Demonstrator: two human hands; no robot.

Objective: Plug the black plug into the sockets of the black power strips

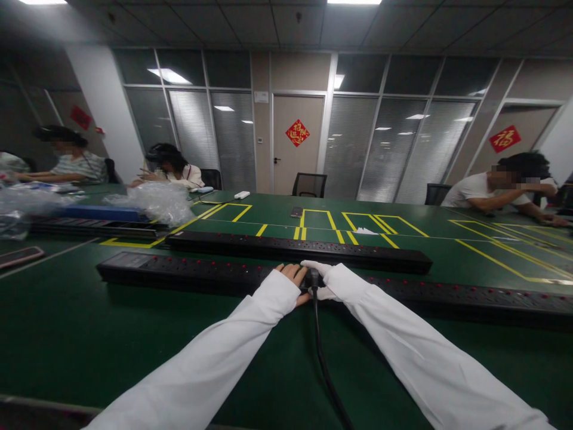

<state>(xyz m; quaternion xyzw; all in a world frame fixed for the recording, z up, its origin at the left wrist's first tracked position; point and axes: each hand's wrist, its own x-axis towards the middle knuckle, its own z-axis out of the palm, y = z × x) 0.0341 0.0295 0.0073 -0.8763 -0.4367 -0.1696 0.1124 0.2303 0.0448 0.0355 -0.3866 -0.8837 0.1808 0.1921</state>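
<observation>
A long black power strip (192,272) with a row of red-marked sockets lies across the table in front of me. My left hand (293,278), in a white sleeve, grips this strip near its middle, fingers over the top and thumb at the front side. Beside it my right hand (323,276), in a white glove, closes round a black plug (314,276) at the strip. A thick black cable (320,346) runs from the plug down toward me. The hands hide how the plug meets the socket.
A second black power strip (358,252) lies just behind. Yellow tape outlines (317,211) mark the green table (156,340). Clear plastic wrapping (161,200) and a phone (20,257) are at left. Co-workers (487,188) sit on both sides.
</observation>
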